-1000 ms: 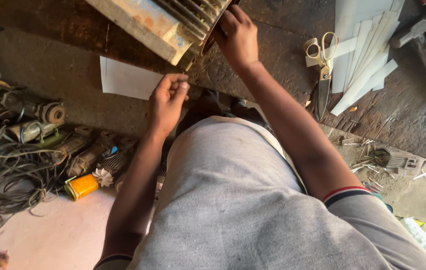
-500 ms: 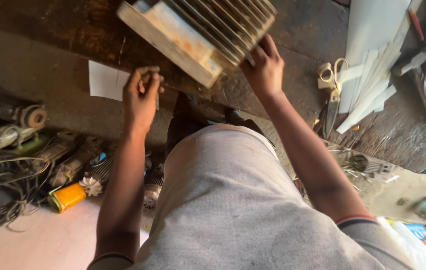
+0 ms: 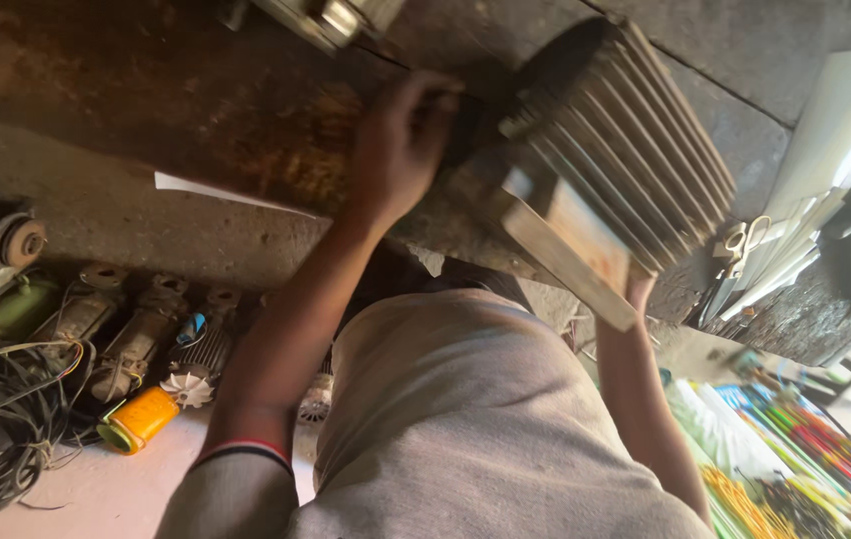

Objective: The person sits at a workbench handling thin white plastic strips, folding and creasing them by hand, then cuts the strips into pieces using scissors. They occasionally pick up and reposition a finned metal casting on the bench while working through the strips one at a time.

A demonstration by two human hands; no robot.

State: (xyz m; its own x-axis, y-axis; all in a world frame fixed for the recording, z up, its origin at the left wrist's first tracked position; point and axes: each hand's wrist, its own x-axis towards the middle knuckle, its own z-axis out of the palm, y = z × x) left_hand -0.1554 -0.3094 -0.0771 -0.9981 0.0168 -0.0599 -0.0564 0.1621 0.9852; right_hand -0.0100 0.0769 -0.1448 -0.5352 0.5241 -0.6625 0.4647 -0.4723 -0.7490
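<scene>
A person in a grey shirt bends over a worn, rust-stained workbench [image 3: 146,110], handling a ribbed grey motor housing [image 3: 635,150] that sits tilted at two o'clock in the head view. The left hand [image 3: 400,150], at twelve o'clock, presses against the open end of the housing, its fingers curled into the shadowed mouth; whether they grip anything there cannot be told. The right hand [image 3: 637,291] comes up from below and is mostly hidden behind the housing's flat base plate [image 3: 570,245], its grasp unclear. Scissors [image 3: 735,245] lie at three o'clock. Old motors [image 3: 136,334], tangled cables [image 3: 1,419] and a yellow cap [image 3: 138,419] crowd the floor at eight o'clock.
</scene>
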